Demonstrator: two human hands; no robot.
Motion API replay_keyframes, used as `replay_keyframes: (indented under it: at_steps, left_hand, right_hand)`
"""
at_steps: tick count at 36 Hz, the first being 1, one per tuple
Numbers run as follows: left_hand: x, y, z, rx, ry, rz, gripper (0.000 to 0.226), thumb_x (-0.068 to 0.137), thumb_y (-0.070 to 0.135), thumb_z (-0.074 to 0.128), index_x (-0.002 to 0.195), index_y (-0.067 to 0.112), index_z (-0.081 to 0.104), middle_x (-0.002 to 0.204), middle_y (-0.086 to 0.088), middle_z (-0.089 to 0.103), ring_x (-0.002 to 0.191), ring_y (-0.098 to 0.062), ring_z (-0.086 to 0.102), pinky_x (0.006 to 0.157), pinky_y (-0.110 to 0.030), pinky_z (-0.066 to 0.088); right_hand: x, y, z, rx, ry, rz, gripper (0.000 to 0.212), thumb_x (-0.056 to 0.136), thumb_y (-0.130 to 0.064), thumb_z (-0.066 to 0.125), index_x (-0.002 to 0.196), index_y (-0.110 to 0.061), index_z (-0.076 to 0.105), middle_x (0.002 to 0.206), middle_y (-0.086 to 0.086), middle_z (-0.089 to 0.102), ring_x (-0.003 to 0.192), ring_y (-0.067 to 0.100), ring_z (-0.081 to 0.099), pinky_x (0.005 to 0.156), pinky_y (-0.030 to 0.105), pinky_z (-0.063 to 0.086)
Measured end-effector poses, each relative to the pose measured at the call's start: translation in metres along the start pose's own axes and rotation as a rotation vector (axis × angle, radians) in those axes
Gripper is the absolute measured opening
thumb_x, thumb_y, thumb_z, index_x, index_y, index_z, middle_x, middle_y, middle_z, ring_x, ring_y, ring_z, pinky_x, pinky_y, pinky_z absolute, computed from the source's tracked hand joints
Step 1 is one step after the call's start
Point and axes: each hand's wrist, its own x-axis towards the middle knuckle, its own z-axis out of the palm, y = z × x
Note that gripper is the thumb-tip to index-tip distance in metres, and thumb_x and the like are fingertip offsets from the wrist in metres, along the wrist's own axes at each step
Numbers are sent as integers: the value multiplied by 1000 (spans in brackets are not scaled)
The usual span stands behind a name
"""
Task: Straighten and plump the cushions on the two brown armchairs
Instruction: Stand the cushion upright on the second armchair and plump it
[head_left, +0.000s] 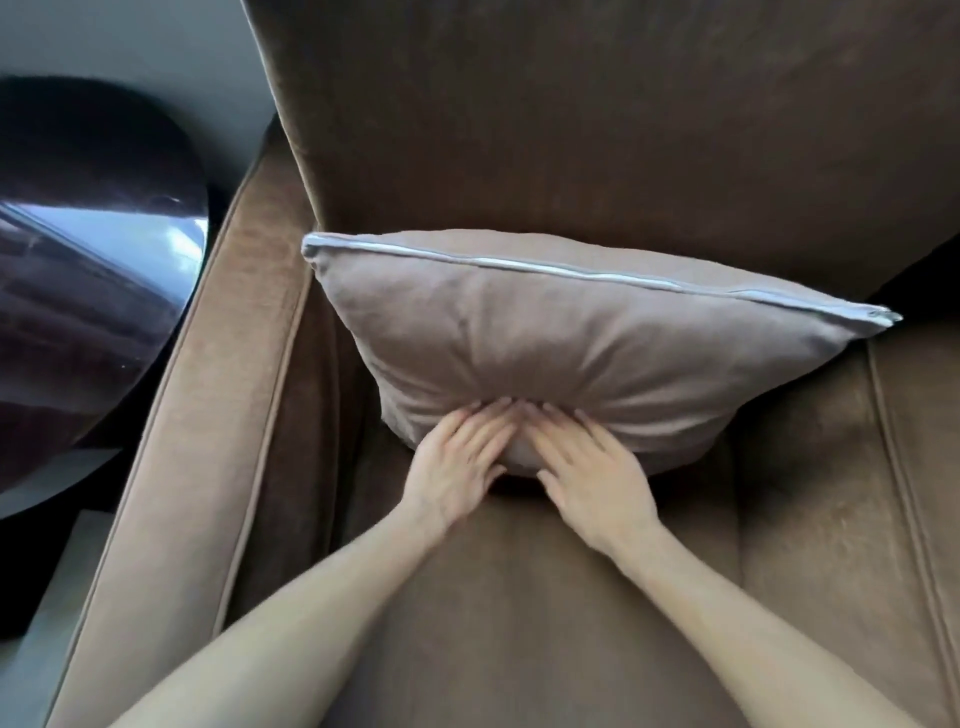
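Observation:
A taupe cushion (561, 322) with pale piping along its top edge stands on the seat of a brown armchair (571, 119), leaning against the backrest. My left hand (460, 460) and my right hand (592, 470) lie flat side by side on the cushion's lower front, fingers spread and pressing into the fabric, which dents and creases around the fingertips. Neither hand grips anything. Only this one armchair is in view.
The chair's left armrest (208, 415) and right armrest (914, 493) flank the seat. A dark glossy round side table (93, 291) stands close to the left of the chair, with pale floor behind it.

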Motion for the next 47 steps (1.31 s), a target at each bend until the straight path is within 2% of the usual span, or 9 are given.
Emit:
replay_keyframes:
  at_steps: [3, 9, 16, 20, 24, 29, 34, 40, 47]
  left_hand:
    - [14, -38, -9, 73, -95, -27, 73, 89, 50, 50, 154, 22, 30, 160, 12, 32, 141, -6, 41, 112, -27, 20]
    - [1, -67, -8, 139, -221, -17, 69, 103, 51, 19, 157, 21, -10, 166, 13, -7, 153, -7, 4, 116, -29, -8]
    - [-35, -54, -24, -39, -3, -5, 61, 101, 43, 37, 152, 11, 35, 163, -1, 28, 150, -18, 28, 122, -50, 17]
    - [-53, -23, -44, -346, 125, -45, 36, 96, 29, 45, 126, 19, 62, 127, 2, 67, 121, -20, 62, 102, -37, 42]
    - [-35, -5, -71, -750, -352, -153, 26, 97, 30, 43, 113, 30, 64, 73, 7, 64, 86, -21, 63, 78, -31, 46]
    - [29, -4, -70, -805, -805, -150, 41, 94, 28, 54, 135, 28, 57, 135, -2, 62, 124, -24, 56, 102, -30, 44]
    - [73, -19, -80, -820, -786, -223, 42, 103, 13, 41, 145, 7, 45, 150, -14, 47, 135, -28, 47, 98, -29, 41]
    - [76, -56, -73, -915, -862, -233, 53, 101, 7, 43, 150, 25, 39, 161, -1, 27, 142, -24, 36, 109, -35, 44]
    - [46, -87, -81, -873, -810, -324, 43, 96, 18, 56, 137, 31, 57, 148, 5, 49, 137, -17, 45, 113, -23, 35]
  right_hand:
    - [-1, 42, 4, -2, -61, 78, 69, 97, -43, 47, 158, -15, 29, 166, -4, 30, 147, 15, 40, 121, 33, 26]
    - [-36, 89, -1, -60, -161, 170, 65, 97, -43, 35, 156, -15, 32, 160, -2, 42, 138, 20, 52, 107, 41, 43]
    - [-64, 82, -33, -62, -162, 121, 66, 97, -46, 30, 150, -11, 47, 161, 5, 42, 148, 24, 42, 119, 53, 31]
    - [-72, 45, -63, 259, -34, 273, 37, 91, -33, 42, 104, -27, 77, 109, -9, 76, 106, 15, 68, 89, 30, 47]
    - [-37, 19, -83, 745, -563, 357, 25, 86, -52, 47, 89, -46, 71, 90, -18, 76, 84, 3, 67, 83, 28, 53]
    - [36, 2, -60, 1046, -930, 467, 96, 63, -100, 31, 115, -34, 76, 137, -9, 65, 124, 10, 59, 118, 40, 37]
    - [69, 15, -62, 1190, -751, 605, 76, 82, -88, 35, 127, -35, 65, 144, -7, 60, 136, 17, 52, 122, 44, 29]
    - [68, 42, -73, 1114, -850, 514, 160, 19, -110, 39, 155, -26, 35, 151, -5, 53, 142, 16, 46, 120, 42, 30]
    - [39, 66, -91, 929, -1055, 575, 133, 51, -108, 32, 159, -30, 31, 158, -8, 45, 154, 16, 23, 129, 44, 6]
